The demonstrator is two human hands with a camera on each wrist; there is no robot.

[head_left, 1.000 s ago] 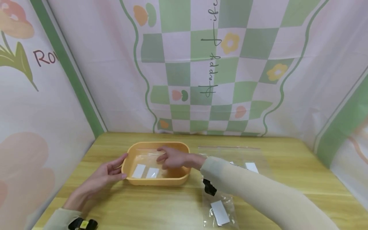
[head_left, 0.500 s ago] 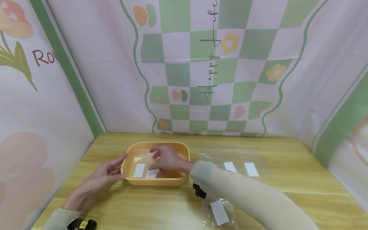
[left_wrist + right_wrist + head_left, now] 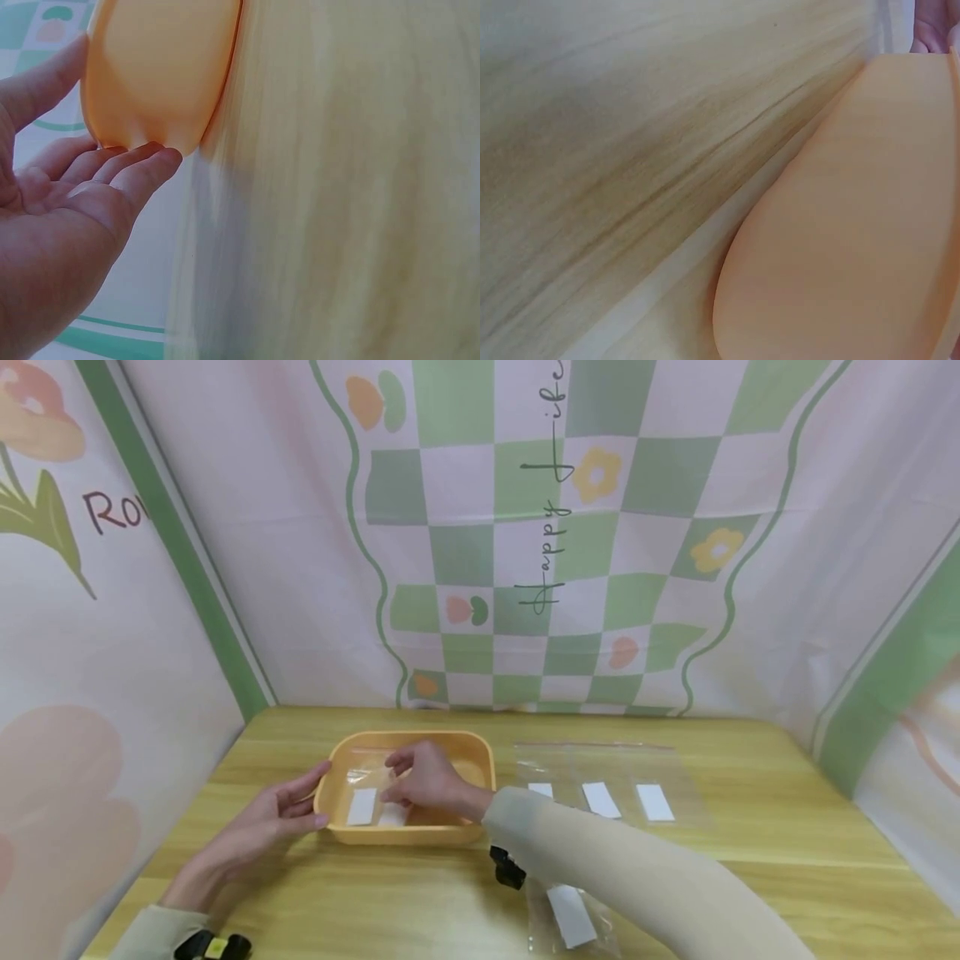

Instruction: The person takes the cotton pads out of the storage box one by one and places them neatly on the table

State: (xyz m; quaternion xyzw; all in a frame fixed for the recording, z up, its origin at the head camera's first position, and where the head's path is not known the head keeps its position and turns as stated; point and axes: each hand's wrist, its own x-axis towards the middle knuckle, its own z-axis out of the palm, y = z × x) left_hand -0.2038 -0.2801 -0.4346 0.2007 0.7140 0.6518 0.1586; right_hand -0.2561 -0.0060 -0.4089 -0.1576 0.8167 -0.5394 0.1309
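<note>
An orange plastic basin (image 3: 408,835) stands on the table. My left hand (image 3: 273,818) touches its left end with fingers extended, and in the left wrist view the fingertips (image 3: 171,156) rest against its outer wall. Inside lie clear zip bags with white rectangles, one rectangle (image 3: 362,807) at the left and another (image 3: 393,815) beside it. My right hand (image 3: 429,777) reaches into the basin over the second bag, its thumb beside that rectangle and a gap between thumb and fingers. The right wrist view shows only the basin's outer wall (image 3: 840,225); the right fingers are hidden there.
Right of the basin, clear zip bags lie in a row, with white rectangles such as this one (image 3: 656,802). Another zip bag (image 3: 572,917) lies near the front, partly under my right forearm. A printed curtain (image 3: 525,552) hangs behind the wooden table (image 3: 375,902).
My right hand has moved left inside the basin, over the second bag, and its forearm now uncovers more of the bag row. The left hand stays at the basin's left end.
</note>
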